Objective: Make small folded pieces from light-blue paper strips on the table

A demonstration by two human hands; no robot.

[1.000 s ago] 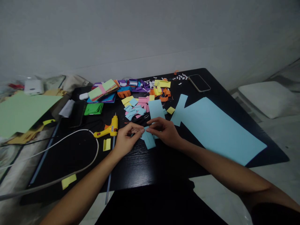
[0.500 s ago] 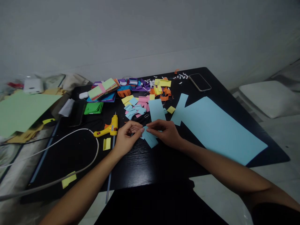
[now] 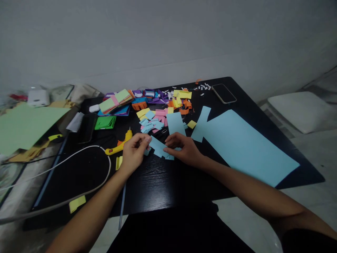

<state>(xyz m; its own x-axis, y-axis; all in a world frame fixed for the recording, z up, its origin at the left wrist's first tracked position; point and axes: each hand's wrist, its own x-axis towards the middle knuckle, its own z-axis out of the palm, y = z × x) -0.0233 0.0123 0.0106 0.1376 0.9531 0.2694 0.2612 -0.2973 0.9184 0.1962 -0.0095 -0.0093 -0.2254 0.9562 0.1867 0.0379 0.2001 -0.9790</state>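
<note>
A light-blue paper strip (image 3: 158, 144) stretches between my hands, just above the black table. My left hand (image 3: 135, 149) pinches its left end between thumb and fingers. At the other end, the thumb and fingers of my right hand (image 3: 183, 147) close on the strip. More light-blue pieces (image 3: 170, 157) lie under and beside it, partly covered by my fingers. Just behind my left hand is a yellow glue gun (image 3: 116, 149), its body partly hidden. A light-blue rectangle of paper (image 3: 176, 123) lies beyond my right hand, close to a heap of small light-blue pieces (image 3: 151, 125).
A large light-blue sheet (image 3: 247, 146) covers the table's right side. Folded purple, orange, yellow and pink papers (image 3: 160, 114) crowd the back. A phone (image 3: 224, 93) lies at the back right. The white cable (image 3: 109, 165) loops across the left side, near green folded paper (image 3: 105, 122).
My left hand has moved left, away from my right hand, and now covers more of the glue gun. The light-blue strip has turned from steep to more sideways, spanning both hands.
</note>
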